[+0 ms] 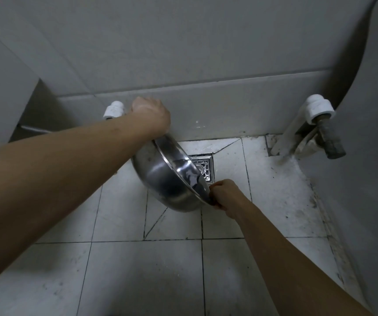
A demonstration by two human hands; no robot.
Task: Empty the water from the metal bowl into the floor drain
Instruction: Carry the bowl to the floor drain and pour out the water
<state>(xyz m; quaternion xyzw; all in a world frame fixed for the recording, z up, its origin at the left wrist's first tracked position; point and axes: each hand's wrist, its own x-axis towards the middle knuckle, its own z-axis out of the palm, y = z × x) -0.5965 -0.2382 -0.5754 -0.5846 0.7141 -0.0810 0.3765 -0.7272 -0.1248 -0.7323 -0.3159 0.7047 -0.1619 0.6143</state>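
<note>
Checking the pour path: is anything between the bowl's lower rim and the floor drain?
Nothing solid. In the head view the bowl tilts right over the drain.

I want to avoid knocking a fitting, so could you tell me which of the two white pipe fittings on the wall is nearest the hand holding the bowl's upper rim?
The smaller white pipe fitting, just left of the left hand; the other white fitting is far right.

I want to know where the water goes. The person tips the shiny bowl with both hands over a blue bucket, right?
Not quite. The head view shows no bucket: the metal bowl, held by the left hand and right hand, tips over the square floor drain. The rest is right.
</note>
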